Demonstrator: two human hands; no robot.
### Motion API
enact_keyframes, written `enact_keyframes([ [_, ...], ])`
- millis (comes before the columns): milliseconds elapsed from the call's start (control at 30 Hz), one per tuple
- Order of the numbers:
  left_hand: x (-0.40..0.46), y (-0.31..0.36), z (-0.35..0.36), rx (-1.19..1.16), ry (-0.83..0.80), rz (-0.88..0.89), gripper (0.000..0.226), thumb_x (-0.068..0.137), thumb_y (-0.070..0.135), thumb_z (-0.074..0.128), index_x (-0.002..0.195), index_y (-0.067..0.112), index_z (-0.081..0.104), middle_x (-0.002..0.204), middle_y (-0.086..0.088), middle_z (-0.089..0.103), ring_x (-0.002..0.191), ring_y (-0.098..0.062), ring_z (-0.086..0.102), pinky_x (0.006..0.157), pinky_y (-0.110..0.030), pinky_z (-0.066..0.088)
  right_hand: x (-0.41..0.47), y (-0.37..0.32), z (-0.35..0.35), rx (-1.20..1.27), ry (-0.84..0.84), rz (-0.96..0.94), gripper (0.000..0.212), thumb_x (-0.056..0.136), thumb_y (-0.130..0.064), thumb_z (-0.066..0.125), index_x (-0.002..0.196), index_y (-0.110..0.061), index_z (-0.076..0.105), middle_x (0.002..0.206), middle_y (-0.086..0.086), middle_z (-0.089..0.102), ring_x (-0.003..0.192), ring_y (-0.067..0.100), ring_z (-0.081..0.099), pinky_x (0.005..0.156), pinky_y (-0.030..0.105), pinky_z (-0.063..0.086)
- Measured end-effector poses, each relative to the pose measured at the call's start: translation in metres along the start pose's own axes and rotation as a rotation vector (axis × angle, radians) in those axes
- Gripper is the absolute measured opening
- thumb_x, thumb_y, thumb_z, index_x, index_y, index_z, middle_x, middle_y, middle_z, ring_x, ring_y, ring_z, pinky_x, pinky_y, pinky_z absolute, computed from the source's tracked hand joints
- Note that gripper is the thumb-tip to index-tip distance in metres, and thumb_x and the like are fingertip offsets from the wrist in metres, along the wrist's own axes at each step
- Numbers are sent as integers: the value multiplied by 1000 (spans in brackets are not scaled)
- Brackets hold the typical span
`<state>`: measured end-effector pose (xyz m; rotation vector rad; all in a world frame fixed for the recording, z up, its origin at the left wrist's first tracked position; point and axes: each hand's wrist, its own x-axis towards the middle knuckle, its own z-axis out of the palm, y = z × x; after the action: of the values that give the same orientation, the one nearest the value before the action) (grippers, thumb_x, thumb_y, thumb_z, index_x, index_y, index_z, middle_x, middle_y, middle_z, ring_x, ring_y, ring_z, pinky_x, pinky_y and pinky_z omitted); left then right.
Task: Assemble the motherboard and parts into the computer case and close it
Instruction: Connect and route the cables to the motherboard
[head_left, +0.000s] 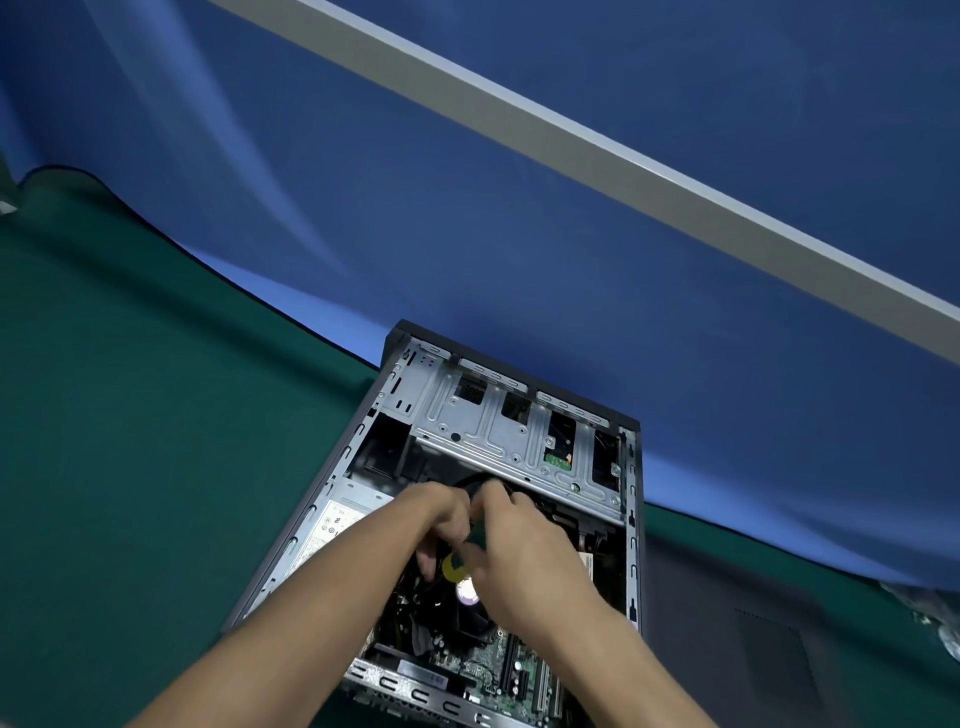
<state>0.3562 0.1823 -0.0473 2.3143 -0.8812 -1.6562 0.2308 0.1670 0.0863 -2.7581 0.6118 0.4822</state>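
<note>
The open computer case (635, 519) lies on its side on the green mat. Inside it are the green motherboard (501, 662), a black CPU fan (470, 621) and a silver power supply (337, 525). Both my hands meet above the fan. My right hand (524, 556) grips a screwdriver with a green and yellow handle (453, 565). My left hand (441, 519) curls its fingers round the same handle from the left. The screwdriver's tip is hidden beneath my hands.
A silver drive cage (498, 431) fills the far end of the case. A dark grey side panel (737, 623) lies flat on the green mat (130, 415) to the right of the case. Blue cloth (519, 208) rises behind.
</note>
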Motion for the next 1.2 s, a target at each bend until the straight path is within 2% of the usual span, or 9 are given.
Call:
enact_keyframes([
  [133, 3, 2, 0, -49, -57, 0, 34, 82, -2, 62, 112, -17, 54, 107, -38, 61, 64, -29, 62, 90, -43, 53, -4, 10, 3, -183, 86, 62, 30, 99, -39, 41, 112, -13, 48, 109, 8, 64, 99, 31, 62, 65, 32, 35],
  [267, 6, 1, 1, -39, -67, 16, 30, 84, -1, 59, 110, -14, 56, 105, -38, 61, 63, -30, 64, 86, -44, 54, -11, 10, 1, -8, -34, 6, 34, 94, -36, 49, 121, -21, 34, 113, 4, 50, 96, 31, 59, 70, 35, 41],
  [433, 4, 1, 0, -27, -76, 31, 36, 82, -2, 63, 115, -16, 57, 107, -36, 62, 65, -29, 64, 87, -43, 55, -10, 10, 4, -52, 57, 88, 34, 97, -46, 40, 112, -15, 41, 110, 8, 62, 98, 31, 61, 66, 32, 34],
  [533, 2, 1, 0, -9, -39, 25, 34, 79, -3, 64, 111, -11, 58, 101, -34, 65, 58, -28, 65, 77, -43, 58, -11, 10, -1, 124, -41, 58, 37, 93, -34, 51, 120, -23, 29, 116, 4, 52, 97, 29, 58, 71, 35, 41],
  [633, 2, 2, 0, 1, -42, 14, 34, 78, 0, 66, 108, -14, 58, 100, -34, 65, 62, -29, 65, 84, -45, 56, -11, 7, 3, 38, 38, 75, 29, 97, -40, 46, 115, -18, 37, 113, 6, 58, 98, 29, 59, 68, 33, 40],
  [767, -1, 2, 2, 20, -22, 29, 29, 79, 1, 62, 105, -10, 58, 98, -30, 67, 61, -30, 66, 75, -42, 59, -11, 6, 1, 98, -12, 43, 36, 95, -35, 49, 124, -23, 30, 118, 3, 52, 99, 29, 57, 69, 34, 38],
  [933, -2, 1, 2, -2, -38, 38, 38, 78, 1, 66, 112, -14, 58, 102, -34, 65, 62, -30, 64, 86, -46, 55, -10, 9, 4, -7, 61, 97, 34, 98, -47, 41, 114, -17, 39, 108, 7, 62, 97, 30, 60, 66, 34, 38],
  [1133, 0, 1, 5, 4, -21, 8, 28, 83, 6, 66, 105, -9, 59, 78, -26, 69, 49, -21, 63, 79, -38, 57, -15, 11, 5, 54, 46, 94, 30, 96, -41, 47, 116, -20, 39, 114, 5, 55, 99, 29, 59, 72, 33, 43],
  [1200, -2, 1, 5, -13, -23, 19, 21, 85, 4, 62, 100, -10, 59, 88, -30, 68, 52, -22, 63, 78, -38, 58, -13, 10, 5, 5, 49, 88, 32, 95, -44, 46, 113, -18, 41, 111, 6, 59, 99, 30, 59, 68, 32, 37],
])
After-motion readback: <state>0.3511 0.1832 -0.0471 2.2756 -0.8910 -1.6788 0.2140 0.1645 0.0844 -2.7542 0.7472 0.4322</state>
